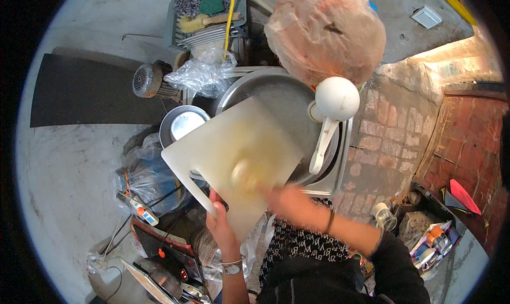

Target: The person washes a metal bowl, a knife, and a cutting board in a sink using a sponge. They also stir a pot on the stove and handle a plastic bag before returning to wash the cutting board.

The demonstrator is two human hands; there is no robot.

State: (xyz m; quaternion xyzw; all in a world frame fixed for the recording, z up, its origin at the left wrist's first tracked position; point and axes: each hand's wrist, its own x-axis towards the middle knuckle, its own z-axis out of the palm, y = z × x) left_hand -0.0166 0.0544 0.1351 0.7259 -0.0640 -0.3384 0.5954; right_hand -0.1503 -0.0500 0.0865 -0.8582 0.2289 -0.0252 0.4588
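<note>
My left hand (224, 224) grips a white plastic cutting board (195, 144) at its slotted handle. The board is tilted over the left part of a round stainless steel sink (287, 92). Against the board's face is my right hand (285, 204), smeared by motion. A pale yellow thing (245, 174) shows at its fingers, too blurred to name exactly. Part of a metal bowl (185, 122) is visible behind the board's left corner. Standing over the sink's right side is a white rounded fixture (336, 98) with a long lever.
A pink plastic bag (324, 33) bulges behind the sink. A grey rack (175, 29) holds scourers and a wooden-handled brush (221, 19). Clear plastic film (205, 73) lies near a motor-like device (149, 80). Power strip (143, 212) and cables are at left; a jar (385, 216) stands at right.
</note>
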